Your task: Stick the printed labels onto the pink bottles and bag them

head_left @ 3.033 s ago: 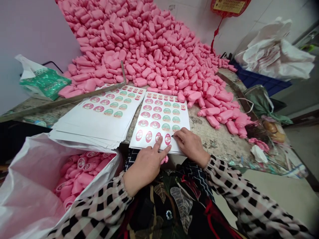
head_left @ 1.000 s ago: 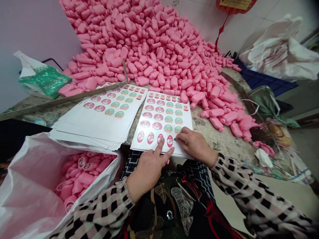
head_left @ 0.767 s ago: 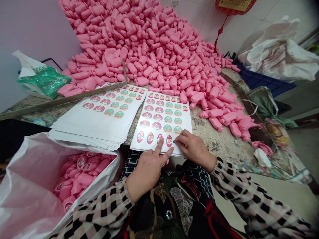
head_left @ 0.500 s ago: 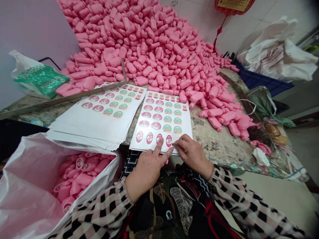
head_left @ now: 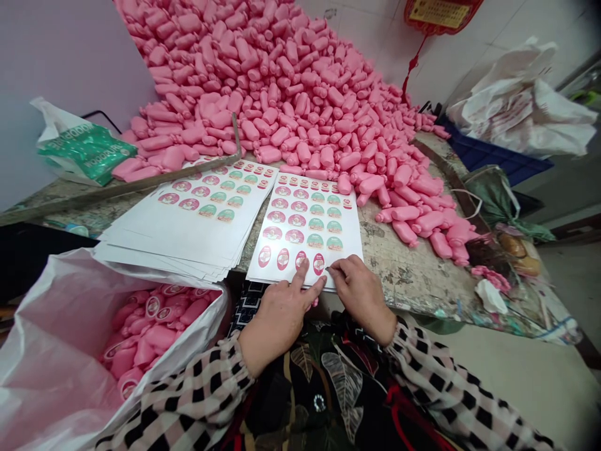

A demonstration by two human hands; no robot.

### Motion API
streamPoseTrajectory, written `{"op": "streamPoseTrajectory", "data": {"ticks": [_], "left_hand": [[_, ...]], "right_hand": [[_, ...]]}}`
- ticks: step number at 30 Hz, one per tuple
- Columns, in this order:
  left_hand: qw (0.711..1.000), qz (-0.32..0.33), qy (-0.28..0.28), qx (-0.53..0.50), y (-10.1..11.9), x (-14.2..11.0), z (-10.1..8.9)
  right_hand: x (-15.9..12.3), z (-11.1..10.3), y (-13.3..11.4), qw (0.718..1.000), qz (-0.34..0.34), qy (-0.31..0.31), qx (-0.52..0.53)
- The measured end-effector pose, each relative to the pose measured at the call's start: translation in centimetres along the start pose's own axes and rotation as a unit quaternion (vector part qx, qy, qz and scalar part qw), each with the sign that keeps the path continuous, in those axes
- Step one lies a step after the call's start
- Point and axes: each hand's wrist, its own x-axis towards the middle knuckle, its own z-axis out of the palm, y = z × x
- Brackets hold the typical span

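Observation:
A sheet of stickers (head_left: 305, 263) lies at the front edge of the workbench, with rows of pink and green labels. My left hand (head_left: 277, 316) rests over its lower edge, index finger and thumb stretched onto the paper near the oval pink stickers. Under that palm shows a bit of a pink bottle (head_left: 313, 303), held by the curled fingers; most of it is hidden. At the right of the last oval sticker (head_left: 318, 264), my right hand (head_left: 361, 291) is closed in a pinch, its fingertips by the sticker's edge. A tiny dark thing at those tips is too small to name.
Pink bottles (head_left: 282, 94) are heaped across the back. A second sheet stack (head_left: 154, 241) lies left under a wooden bar (head_left: 141, 183). At lower left, a white sack (head_left: 42, 326) holds labelled bottles (head_left: 150, 338). A blue crate (head_left: 493, 156) stands right.
The view has shifted slightly. My right fingertips have moved very little beside the last oval sticker. My left hand keeps its place on the sheet.

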Motion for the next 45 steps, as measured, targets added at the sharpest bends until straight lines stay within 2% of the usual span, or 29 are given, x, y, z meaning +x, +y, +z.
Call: {"op": "streamPoseTrajectory", "data": {"ticks": [11,14,25,30,35,45], "left_hand": [[1.0,0.0,0.012,0.015,0.0,0.0,0.1],[1.0,-0.002,0.014,0.015,0.0,-0.1,0.1],[1.0,-0.007,0.012,0.014,0.1,-0.1,0.2],[1.0,-0.005,0.017,0.012,0.1,-0.1,0.2],[1.0,-0.005,0.019,0.012,0.0,-0.1,0.3],[1.0,-0.006,0.022,0.004,0.1,0.0,0.4]], "right_hand": [[1.9,0.7,-0.1,0.999,0.033,0.033,-0.02],[2.6,0.7,0.2,0.999,0.025,0.025,-0.011],[0.7,0.3,0.4,1.0,0.021,0.015,0.007],[1.1,0.8,0.2,0.998,0.035,0.029,0.053],[1.8,0.5,0.7,0.996,0.016,0.011,0.082],[2.5,0.2,0.6,0.997,0.022,-0.01,0.073]]}}
